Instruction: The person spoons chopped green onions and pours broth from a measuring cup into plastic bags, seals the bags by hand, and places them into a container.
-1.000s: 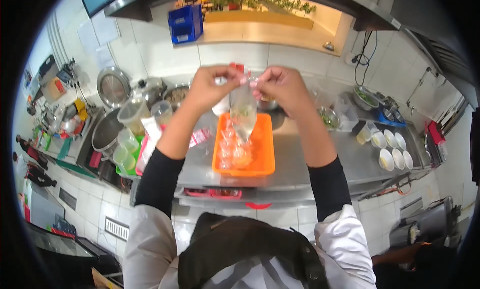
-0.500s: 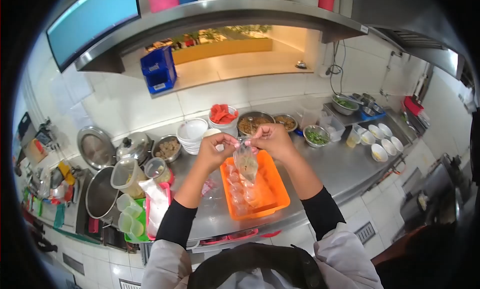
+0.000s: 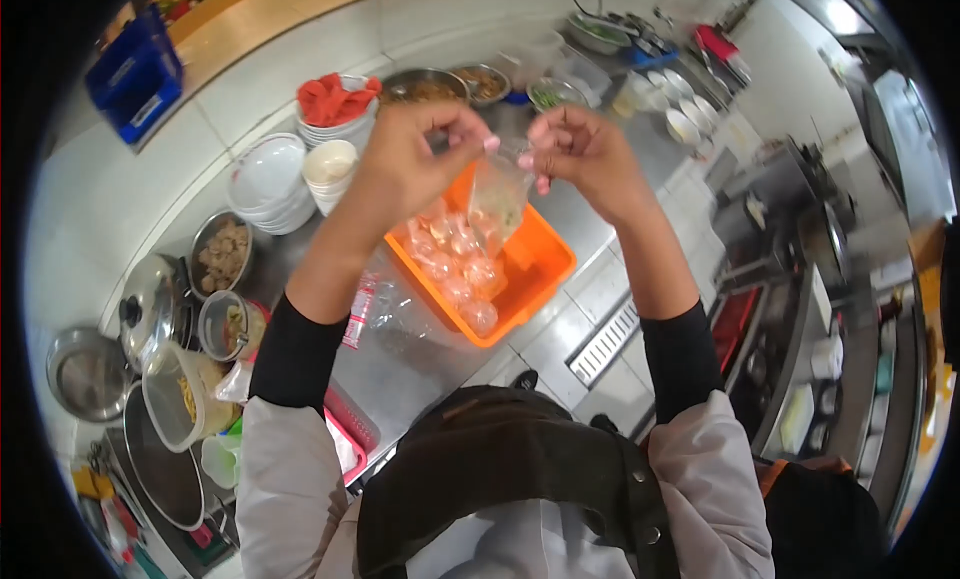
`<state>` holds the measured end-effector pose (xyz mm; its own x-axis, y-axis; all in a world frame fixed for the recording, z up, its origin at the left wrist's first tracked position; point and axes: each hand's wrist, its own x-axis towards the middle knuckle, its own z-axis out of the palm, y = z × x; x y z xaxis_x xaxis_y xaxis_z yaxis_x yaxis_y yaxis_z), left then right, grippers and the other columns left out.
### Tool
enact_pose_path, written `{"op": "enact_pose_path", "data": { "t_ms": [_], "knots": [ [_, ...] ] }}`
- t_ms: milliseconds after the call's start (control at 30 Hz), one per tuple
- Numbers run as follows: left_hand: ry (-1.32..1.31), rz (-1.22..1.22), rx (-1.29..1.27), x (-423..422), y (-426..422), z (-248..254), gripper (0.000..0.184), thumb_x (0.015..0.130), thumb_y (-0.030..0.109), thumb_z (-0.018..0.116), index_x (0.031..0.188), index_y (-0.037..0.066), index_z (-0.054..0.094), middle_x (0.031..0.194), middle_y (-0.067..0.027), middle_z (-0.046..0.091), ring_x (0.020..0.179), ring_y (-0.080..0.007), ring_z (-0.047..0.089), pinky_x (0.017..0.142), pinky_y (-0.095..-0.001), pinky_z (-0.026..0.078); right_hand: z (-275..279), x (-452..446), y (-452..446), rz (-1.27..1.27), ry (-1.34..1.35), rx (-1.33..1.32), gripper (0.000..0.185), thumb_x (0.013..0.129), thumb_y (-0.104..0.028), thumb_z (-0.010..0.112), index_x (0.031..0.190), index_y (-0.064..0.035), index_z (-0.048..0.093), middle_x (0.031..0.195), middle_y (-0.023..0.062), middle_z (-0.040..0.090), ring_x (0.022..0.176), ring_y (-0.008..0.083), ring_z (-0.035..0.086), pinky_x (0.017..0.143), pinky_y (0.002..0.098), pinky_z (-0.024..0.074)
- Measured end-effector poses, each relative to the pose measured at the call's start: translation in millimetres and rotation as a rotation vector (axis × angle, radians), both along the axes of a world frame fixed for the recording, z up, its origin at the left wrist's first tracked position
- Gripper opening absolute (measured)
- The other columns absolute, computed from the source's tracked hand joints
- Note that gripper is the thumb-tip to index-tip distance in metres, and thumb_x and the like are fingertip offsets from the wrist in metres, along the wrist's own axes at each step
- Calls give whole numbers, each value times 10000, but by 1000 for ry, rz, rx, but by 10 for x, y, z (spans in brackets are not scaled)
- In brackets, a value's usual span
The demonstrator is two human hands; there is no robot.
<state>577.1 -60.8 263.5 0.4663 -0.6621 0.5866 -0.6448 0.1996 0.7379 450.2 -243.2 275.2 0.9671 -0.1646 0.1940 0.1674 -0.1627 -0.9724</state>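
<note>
A clear plastic bag (image 3: pixel 497 194) with some pale liquid and bits of green in its lower part hangs between my hands. My left hand (image 3: pixel 415 164) pinches one side of its top, and my right hand (image 3: pixel 585 161) pinches the other. Below the bag stands an orange tub (image 3: pixel 543 271) on the steel counter. Several tied, rounded clear bags (image 3: pixel 455 264) lie along its left side. Loose clear plastic (image 3: pixel 405 314) rests on the counter left of the tub.
White bowls (image 3: pixel 268 184), smaller cups (image 3: pixel 330 169) and a red cloth (image 3: pixel 335 101) on stacked bowls stand left of the tub. Beyond are a bowl of meatballs (image 3: pixel 222 254) and a lidded pot (image 3: pixel 155 304). A floor drain (image 3: pixel 603 344) lies right; a person in black (image 3: pixel 825 509) is behind.
My view has turned to the right and tilted. My hands have moved a little apart at the bag's top, and the bag still hangs over the orange tub.
</note>
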Motion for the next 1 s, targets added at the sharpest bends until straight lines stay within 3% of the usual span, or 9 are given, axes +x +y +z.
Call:
{"op": "enact_pose_path", "data": {
  "t_ms": [167,267,367,467,633,767,867,967,1000],
  "knots": [
    [-137,-102,-6,-25,-136,348,177,740,148,765,826,11,693,688,-63,634,653,-136,579,591,-279,460,303,-28,171,-24,71,-168,156,849,-6,666,1001,26,653,762,22,618,643,82,569,576,240,483],
    [-90,-81,-74,72,-172,405,233,742,172,777,895,19,693,789,-87,654,735,-153,605,669,-298,477,500,42,232,-106,66,-191,115,864,-26,658,963,31,671,755,25,619,623,81,562,561,237,478],
    [154,-213,-367,50,-195,223,256,775,175,763,974,33,688,943,-123,655,870,-173,606,768,-314,476,633,77,346,-117,41,-181,97,873,-40,656,932,32,678,753,31,625,601,82,556,540,235,472],
    [206,-467,-159,55,-139,-81,316,832,206,721,1104,60,651,1058,-132,623,977,-197,581,834,-336,461,647,57,431,-113,56,-238,79,875,-33,650,910,30,683,729,34,629,584,83,556,521,234,469],
    [55,-325,187,191,-150,-275,310,884,287,661,1126,96,631,985,-75,572,936,-215,559,838,-352,434,494,94,319,-109,27,-262,62,867,-16,649,888,34,678,694,39,633,572,81,559,519,232,469],
    [-29,-113,265,-73,-247,-371,250,894,317,642,1009,96,670,939,-51,537,968,-196,516,841,-349,400,333,86,103,-86,22,-153,57,858,-9,643,865,41,670,695,52,639,565,81,571,508,227,474],
    [16,-76,231,-388,-324,-312,249,900,326,632,1005,103,669,952,-37,542,1012,-180,485,854,-344,386,160,41,-115,-24,33,-101,55,848,4,632,853,48,664,680,63,638,556,81,585,496,224,485],
    [-239,149,299,-526,-608,-461,247,909,294,627,1057,97,644,971,-36,558,976,-182,510,853,-339,408,126,-12,-394,78,36,-109,49,856,6,626,856,44,656,677,66,634,554,85,585,494,225,486],
    [-117,94,281,-567,-739,-545,240,917,276,619,1070,92,635,999,-21,564,985,-152,508,868,-324,401,156,-51,-486,109,53,-137,45,862,2,626,861,38,654,684,64,635,559,83,583,500,221,487]
  ]
}}
